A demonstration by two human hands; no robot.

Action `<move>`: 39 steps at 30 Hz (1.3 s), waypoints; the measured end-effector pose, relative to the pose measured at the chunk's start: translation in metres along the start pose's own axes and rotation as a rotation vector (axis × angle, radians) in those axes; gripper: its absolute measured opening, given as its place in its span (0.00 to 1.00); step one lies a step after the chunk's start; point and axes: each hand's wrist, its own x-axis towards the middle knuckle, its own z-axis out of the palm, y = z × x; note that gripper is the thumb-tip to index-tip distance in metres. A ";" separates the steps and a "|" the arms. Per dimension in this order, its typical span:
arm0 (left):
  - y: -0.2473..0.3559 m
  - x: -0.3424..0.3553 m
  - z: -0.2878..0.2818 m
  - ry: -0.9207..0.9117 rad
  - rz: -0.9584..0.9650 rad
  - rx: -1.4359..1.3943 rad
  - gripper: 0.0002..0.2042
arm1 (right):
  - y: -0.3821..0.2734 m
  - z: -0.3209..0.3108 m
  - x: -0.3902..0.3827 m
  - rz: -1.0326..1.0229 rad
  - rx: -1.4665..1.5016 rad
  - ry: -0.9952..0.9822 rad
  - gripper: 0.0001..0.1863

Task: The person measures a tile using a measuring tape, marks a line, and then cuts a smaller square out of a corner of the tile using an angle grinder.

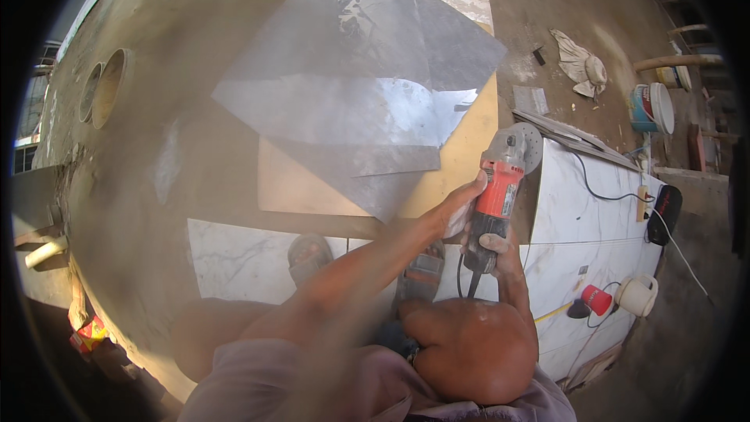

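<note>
Both of my hands hold a red and black angle grinder [497, 191], its head pointing away from me. My left hand [462, 205] is closed on the left side of the red body, near the metal gear head. My right hand [500, 248] wraps round the black rear part, where the cord leaves downward. The round disc [533, 148] stands on edge at the right of the head, above the white tiles and apart from the grey sheet. Just left of the grinder lies a large grey tile [312, 109], dusty and partly shiny, overlapping a yellowish board [469, 158].
White marbled tiles [578, 203] lie under my feet and to the right. Thin strips [578, 141] rest along their far edge. A black cord [598, 191] runs to a socket block [642, 203]. A red cup [596, 300], a pale mug [637, 295] and buckets [652, 108] stand at right.
</note>
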 end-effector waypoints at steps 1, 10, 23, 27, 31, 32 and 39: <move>-0.001 0.003 0.001 -0.010 0.010 -0.039 0.38 | -0.001 0.004 0.000 -0.024 0.001 0.029 0.32; -0.002 -0.003 -0.009 0.109 0.084 -0.108 0.37 | 0.012 0.000 0.015 -0.025 -0.088 -0.001 0.30; 0.008 -0.004 -0.019 0.156 0.109 -0.096 0.38 | 0.012 0.009 0.034 -0.064 -0.115 -0.014 0.31; -0.001 -0.005 -0.007 0.165 0.098 -0.089 0.39 | 0.015 0.000 0.022 -0.050 -0.138 -0.018 0.33; -0.021 -0.003 0.005 0.125 0.110 -0.085 0.39 | 0.010 -0.005 0.001 -0.064 -0.149 0.024 0.36; -0.025 0.001 0.007 0.117 0.104 -0.091 0.39 | 0.009 -0.008 -0.004 -0.064 -0.153 0.035 0.36; -0.028 -0.002 0.007 0.095 0.074 -0.047 0.39 | 0.017 -0.003 -0.013 -0.077 -0.105 0.092 0.36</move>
